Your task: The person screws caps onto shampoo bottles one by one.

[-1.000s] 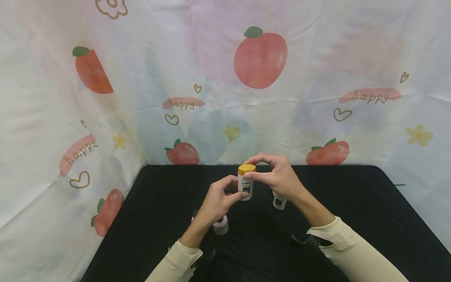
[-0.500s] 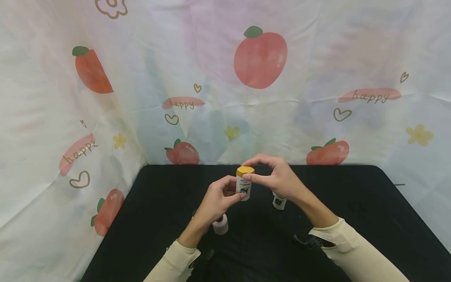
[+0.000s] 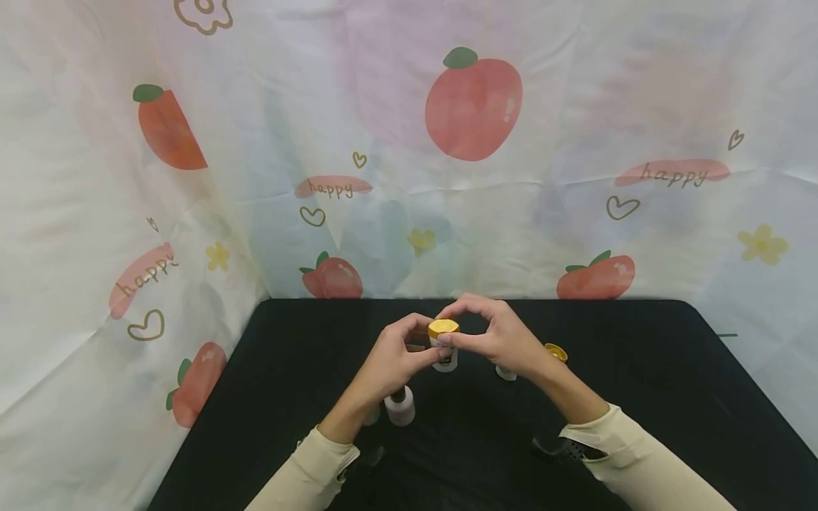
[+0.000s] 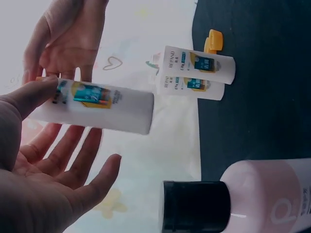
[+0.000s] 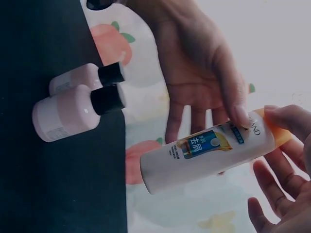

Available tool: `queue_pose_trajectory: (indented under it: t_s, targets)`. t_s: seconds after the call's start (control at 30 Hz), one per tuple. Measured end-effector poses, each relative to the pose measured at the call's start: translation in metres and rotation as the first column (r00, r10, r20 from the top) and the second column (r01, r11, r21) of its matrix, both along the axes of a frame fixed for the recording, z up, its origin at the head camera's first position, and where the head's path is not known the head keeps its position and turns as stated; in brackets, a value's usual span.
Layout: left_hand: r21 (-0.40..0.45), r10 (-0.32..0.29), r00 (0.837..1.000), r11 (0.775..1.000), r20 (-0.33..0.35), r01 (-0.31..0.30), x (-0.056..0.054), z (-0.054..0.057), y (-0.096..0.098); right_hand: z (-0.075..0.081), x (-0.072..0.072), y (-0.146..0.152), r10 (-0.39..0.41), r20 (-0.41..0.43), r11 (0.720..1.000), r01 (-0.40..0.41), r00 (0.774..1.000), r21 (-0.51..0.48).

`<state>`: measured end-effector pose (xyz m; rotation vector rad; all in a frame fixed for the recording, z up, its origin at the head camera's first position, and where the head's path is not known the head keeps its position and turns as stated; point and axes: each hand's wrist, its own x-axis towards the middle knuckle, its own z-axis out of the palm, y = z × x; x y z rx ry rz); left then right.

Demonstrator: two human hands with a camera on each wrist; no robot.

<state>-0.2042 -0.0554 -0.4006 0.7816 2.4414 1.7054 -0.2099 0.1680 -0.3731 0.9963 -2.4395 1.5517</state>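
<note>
Our left hand (image 3: pixel 391 360) holds the white bottle (image 5: pixel 206 153) above the bench (image 3: pixel 466 447), and our right hand (image 3: pixel 501 339) pinches its yellow cap (image 3: pixel 443 328); from it, we see a pink bottle (image 3: pixel 400 409) toward seven o'clock.

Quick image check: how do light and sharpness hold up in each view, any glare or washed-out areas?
Right wrist: dim and cool, backdrop nearly white at upper right, large print on the held bottle legible. Left wrist: likewise dim, backdrop washed out at upper left, small glint on the pink bottle. Head: brighter, no strong glare, but the held bottle's print is too small to read.
</note>
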Motion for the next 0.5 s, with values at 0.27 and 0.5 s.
queue_pose_trajectory:
  t_s: [0.27, 0.5]
  targets:
    - [-0.054, -0.019, 1.000, 0.998, -0.007, 0.019, -0.002, -0.001, -0.003, -0.012, 0.004, -0.003, 0.014, 0.027, 1.000, -0.014, 1.000, -0.017]
    - [-0.094, -0.042, 0.999, 0.995, 0.004, 0.042, -0.003, -0.007, -0.006, -0.027, 0.003, -0.004, 0.013, 0.037, 1.000, -0.014, 0.999, 0.009]
